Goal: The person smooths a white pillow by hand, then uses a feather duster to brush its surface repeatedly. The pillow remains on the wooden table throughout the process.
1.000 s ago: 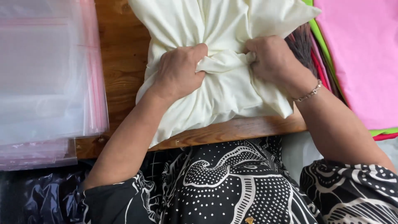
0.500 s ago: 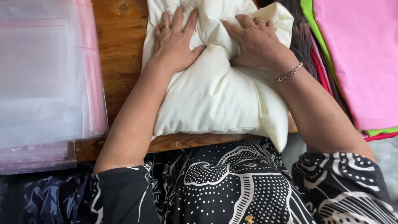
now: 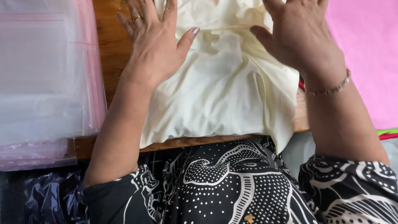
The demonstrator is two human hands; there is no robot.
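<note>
A folded cream-white cloth (image 3: 224, 95) lies on a wooden table (image 3: 108, 45), its near edge hanging slightly over the table's front. My left hand (image 3: 155, 41) rests flat on the cloth's left side, fingers spread, a ring on one finger. My right hand (image 3: 300, 37) lies flat on the cloth's upper right, fingers spread, with a thin bracelet at the wrist. Neither hand grips anything. The cloth's far end is cut off by the top of the view.
A stack of clear plastic bags with pink edges (image 3: 45, 83) covers the table's left side. Pink fabric (image 3: 365, 54) lies at the right, over green and red layers (image 3: 387, 133). My black-and-white patterned clothing (image 3: 232, 182) fills the foreground.
My hands let go of the bunched cloth, moved up and opened flat on it. The cloth now lies smoother and flatter.
</note>
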